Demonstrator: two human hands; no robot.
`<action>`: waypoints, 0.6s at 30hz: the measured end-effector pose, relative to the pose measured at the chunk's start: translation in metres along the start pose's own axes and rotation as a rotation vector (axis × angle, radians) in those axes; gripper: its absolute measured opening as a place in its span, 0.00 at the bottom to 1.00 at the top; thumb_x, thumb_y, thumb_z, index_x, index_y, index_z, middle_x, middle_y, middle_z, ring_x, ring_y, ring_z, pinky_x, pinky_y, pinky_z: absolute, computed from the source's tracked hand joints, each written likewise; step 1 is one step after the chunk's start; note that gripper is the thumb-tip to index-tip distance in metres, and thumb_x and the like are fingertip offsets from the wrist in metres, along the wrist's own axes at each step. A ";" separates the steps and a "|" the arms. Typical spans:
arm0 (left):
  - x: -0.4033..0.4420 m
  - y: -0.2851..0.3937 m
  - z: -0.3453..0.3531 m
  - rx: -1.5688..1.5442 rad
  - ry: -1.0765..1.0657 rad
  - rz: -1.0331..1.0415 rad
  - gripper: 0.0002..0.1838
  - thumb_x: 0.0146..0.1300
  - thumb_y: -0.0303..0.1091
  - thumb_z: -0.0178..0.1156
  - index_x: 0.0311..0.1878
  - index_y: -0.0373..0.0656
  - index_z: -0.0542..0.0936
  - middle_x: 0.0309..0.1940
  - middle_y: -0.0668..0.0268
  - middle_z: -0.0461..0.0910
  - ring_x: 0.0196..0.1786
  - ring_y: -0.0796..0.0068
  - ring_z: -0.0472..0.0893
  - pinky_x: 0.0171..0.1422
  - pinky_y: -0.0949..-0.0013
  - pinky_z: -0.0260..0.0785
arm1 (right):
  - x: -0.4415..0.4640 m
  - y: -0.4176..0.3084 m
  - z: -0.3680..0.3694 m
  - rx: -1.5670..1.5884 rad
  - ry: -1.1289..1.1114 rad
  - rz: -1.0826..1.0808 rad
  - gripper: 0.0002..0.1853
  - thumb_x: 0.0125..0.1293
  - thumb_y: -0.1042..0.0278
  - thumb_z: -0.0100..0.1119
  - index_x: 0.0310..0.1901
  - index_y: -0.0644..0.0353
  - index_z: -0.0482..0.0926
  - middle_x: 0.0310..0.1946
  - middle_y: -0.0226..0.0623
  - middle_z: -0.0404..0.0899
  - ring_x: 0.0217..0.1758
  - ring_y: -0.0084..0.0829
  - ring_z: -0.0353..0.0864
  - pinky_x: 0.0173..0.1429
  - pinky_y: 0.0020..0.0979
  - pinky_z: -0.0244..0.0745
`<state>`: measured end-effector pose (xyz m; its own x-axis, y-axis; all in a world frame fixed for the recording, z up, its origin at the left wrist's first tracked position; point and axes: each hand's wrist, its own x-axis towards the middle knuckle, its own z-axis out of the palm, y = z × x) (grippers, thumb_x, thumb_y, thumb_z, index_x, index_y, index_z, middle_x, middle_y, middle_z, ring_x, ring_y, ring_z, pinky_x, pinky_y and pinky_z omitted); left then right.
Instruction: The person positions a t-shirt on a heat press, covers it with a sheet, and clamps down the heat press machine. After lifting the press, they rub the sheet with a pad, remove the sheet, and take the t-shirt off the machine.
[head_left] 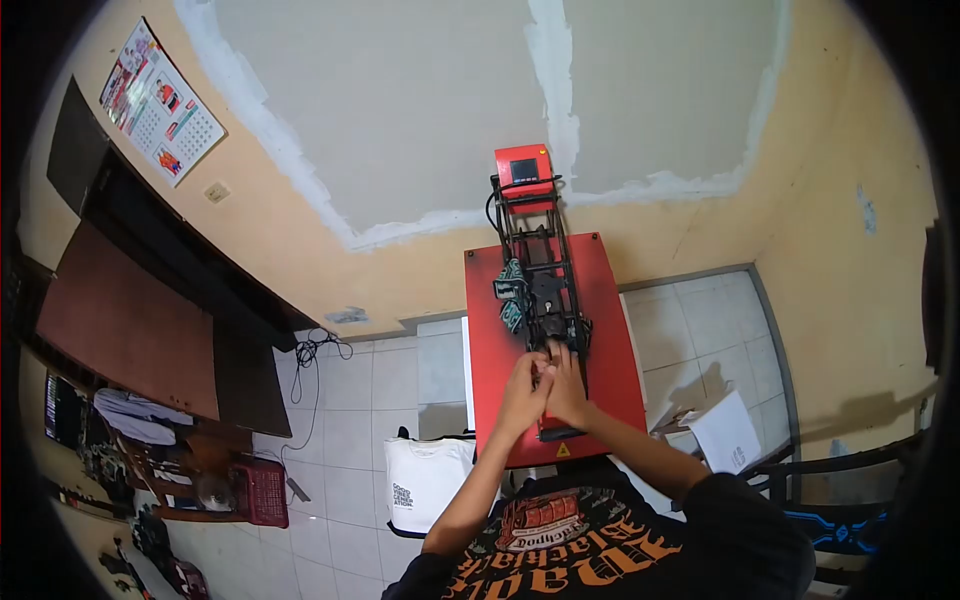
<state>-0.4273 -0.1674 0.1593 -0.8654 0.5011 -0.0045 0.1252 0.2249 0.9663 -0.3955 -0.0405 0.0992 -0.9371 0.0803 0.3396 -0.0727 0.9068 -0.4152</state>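
A red machine with a broad red top plate (490,370) stands against the wall, a black metal frame running down its middle. At its far end sits a red control box with a small screen (524,171). Close together at the near part of the frame are my left hand (525,385) and my right hand (567,385), their fingertips meeting. Any small thing between the fingers is too small to make out. A dark green patterned cloth (511,295) hangs on the left side of the frame.
A white printed shirt (430,485) lies left of the machine. To the right are a white box (725,432) and a black chair with blue marks (830,530). Black cable (318,347) and a dark red crate (262,493) are at the left.
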 end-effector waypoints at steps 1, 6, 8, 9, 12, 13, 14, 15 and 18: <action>-0.001 0.005 0.010 -0.050 0.044 0.016 0.13 0.75 0.33 0.63 0.56 0.38 0.76 0.44 0.61 0.79 0.48 0.71 0.81 0.53 0.63 0.76 | -0.024 -0.006 0.000 0.151 -0.192 0.111 0.29 0.66 0.61 0.61 0.65 0.66 0.73 0.69 0.56 0.71 0.77 0.56 0.64 0.74 0.54 0.66; -0.006 -0.134 0.081 0.338 -0.555 0.024 0.45 0.69 0.73 0.55 0.56 0.30 0.81 0.49 0.46 0.83 0.49 0.48 0.82 0.52 0.48 0.75 | -0.112 0.049 0.060 0.417 -0.664 0.005 0.25 0.71 0.56 0.59 0.65 0.61 0.76 0.67 0.55 0.75 0.70 0.53 0.74 0.73 0.54 0.68; 0.009 -0.158 0.103 0.435 -0.691 -0.122 0.44 0.70 0.72 0.54 0.57 0.31 0.83 0.53 0.43 0.84 0.55 0.47 0.83 0.59 0.49 0.74 | -0.097 0.045 0.048 0.445 -0.785 0.056 0.23 0.70 0.54 0.60 0.60 0.61 0.79 0.58 0.57 0.81 0.61 0.54 0.80 0.69 0.54 0.71; 0.015 -0.162 0.109 0.484 -0.759 -0.196 0.44 0.71 0.72 0.53 0.57 0.32 0.84 0.54 0.41 0.84 0.59 0.46 0.83 0.63 0.49 0.74 | -0.081 0.034 0.034 0.447 -0.852 0.105 0.22 0.70 0.53 0.60 0.57 0.61 0.82 0.53 0.59 0.84 0.56 0.55 0.83 0.66 0.54 0.74; 0.020 -0.098 0.088 0.597 -0.883 -0.369 0.42 0.68 0.72 0.55 0.56 0.35 0.86 0.54 0.41 0.85 0.60 0.45 0.84 0.65 0.52 0.74 | -0.080 0.024 0.030 0.207 -0.953 0.037 0.24 0.67 0.51 0.62 0.57 0.59 0.82 0.53 0.54 0.85 0.56 0.53 0.83 0.63 0.52 0.77; 0.017 -0.067 0.077 0.625 -0.908 -0.420 0.42 0.67 0.73 0.56 0.56 0.37 0.87 0.53 0.42 0.86 0.59 0.45 0.85 0.65 0.52 0.74 | -0.086 0.022 0.034 0.077 -0.980 -0.026 0.24 0.66 0.51 0.63 0.57 0.58 0.83 0.53 0.53 0.85 0.56 0.53 0.84 0.62 0.52 0.77; 0.015 -0.057 0.075 0.666 -0.949 -0.383 0.48 0.61 0.79 0.54 0.56 0.38 0.88 0.54 0.40 0.85 0.60 0.44 0.85 0.66 0.53 0.75 | -0.101 0.033 0.048 0.089 -0.869 -0.071 0.27 0.63 0.49 0.65 0.58 0.57 0.82 0.52 0.50 0.85 0.56 0.51 0.84 0.59 0.52 0.79; 0.013 -0.061 0.076 0.649 -0.922 -0.355 0.47 0.61 0.78 0.55 0.56 0.38 0.88 0.54 0.40 0.85 0.60 0.44 0.85 0.65 0.53 0.75 | -0.106 0.028 0.047 0.072 -0.804 -0.056 0.27 0.63 0.48 0.65 0.58 0.58 0.82 0.53 0.49 0.85 0.56 0.51 0.84 0.59 0.52 0.79; 0.006 -0.034 0.068 0.610 -0.870 -0.281 0.43 0.64 0.75 0.54 0.49 0.36 0.90 0.51 0.41 0.87 0.58 0.42 0.85 0.64 0.53 0.75 | -0.107 0.001 0.000 -0.012 -0.493 -0.050 0.27 0.62 0.50 0.68 0.57 0.58 0.82 0.55 0.46 0.84 0.57 0.49 0.83 0.58 0.52 0.79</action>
<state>-0.4044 -0.1153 0.1092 -0.2929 0.7311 -0.6162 0.4031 0.6788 0.6137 -0.2954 -0.0480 0.0627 -0.9826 -0.1664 -0.0822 -0.1207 0.9094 -0.3981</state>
